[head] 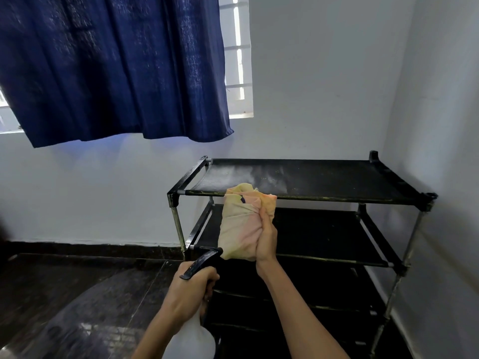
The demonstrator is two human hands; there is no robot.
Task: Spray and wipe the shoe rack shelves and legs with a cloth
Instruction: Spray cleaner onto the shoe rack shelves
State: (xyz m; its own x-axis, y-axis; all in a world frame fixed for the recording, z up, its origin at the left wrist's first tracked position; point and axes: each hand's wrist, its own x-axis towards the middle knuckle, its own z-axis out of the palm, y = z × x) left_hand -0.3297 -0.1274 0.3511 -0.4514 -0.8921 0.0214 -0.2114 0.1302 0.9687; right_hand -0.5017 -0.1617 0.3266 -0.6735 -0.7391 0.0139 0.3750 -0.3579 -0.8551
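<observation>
A: Where is the rack?

B: The black shoe rack with fabric shelves and thin metal legs [305, 203] stands in the corner of the room, its back to the white wall [324, 86] under the window and its right end near the side wall. Its top shelf [324, 177] carries a pale, dusty-looking patch across the middle.

A: And the cloth?

B: The crumpled yellow and pink cloth [243, 224] is bunched in the right hand [265, 237], whose fingers are curled tight around it. The cloth's upper end lies over the front rail of the top shelf, touching it, and the rest hangs down in front of the second shelf [324, 237].

A: What about the other hand?

B: The left hand [193, 288] grips the neck of a white plastic spray bottle with a black trigger head [204, 260]. The fingers wrap round the neck below the trigger; whether one of them presses the trigger I cannot tell. The nozzle points toward the rack, and the bottle's white body shows below the wrist at the lower edge of the view.

A: Anything else around?

B: A dark blue curtain [111, 66] hangs over the barred window [237, 55] at upper left, and the floor is dark glossy tile [77, 307].
</observation>
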